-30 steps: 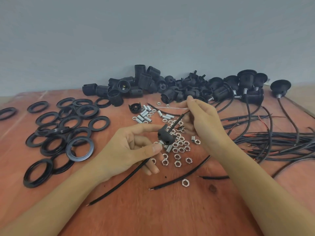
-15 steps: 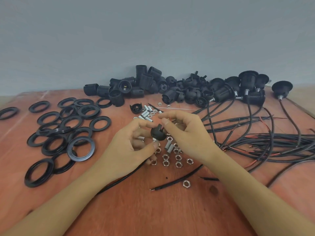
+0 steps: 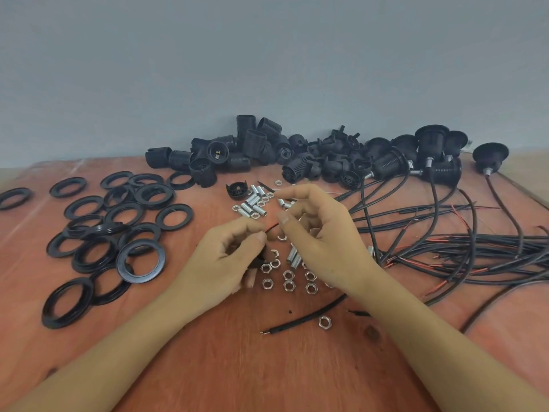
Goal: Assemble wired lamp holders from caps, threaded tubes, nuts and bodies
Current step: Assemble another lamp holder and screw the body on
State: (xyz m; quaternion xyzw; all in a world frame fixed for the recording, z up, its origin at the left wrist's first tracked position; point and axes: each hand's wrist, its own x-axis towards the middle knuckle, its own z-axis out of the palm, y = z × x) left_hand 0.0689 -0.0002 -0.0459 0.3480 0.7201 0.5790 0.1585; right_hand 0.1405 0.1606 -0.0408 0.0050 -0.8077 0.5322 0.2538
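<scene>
— Anything changed from half a second back?
— Starting left: same scatter of black rings (image 3: pixel 142 277) on the surface (image 3: pixel 252 376). No more black cable trailing down-left from the left grip (image 3: pixel 225 257). Now a red wire tip (image 3: pixel 271 228) between the two thumbs.
— And the left grip?
— Curled narrow round the black cap (image 3: pixel 258 261), low over the nuts (image 3: pixel 267 283), cap mostly hidden under the fingers.
— Right grip (image 3: pixel 322 233)?
— Curled, thumb and bent fingers close at the red tip; pinching or only touching, cannot tell. Forefinger held out above the threaded tubes (image 3: pixel 252 200).
</scene>
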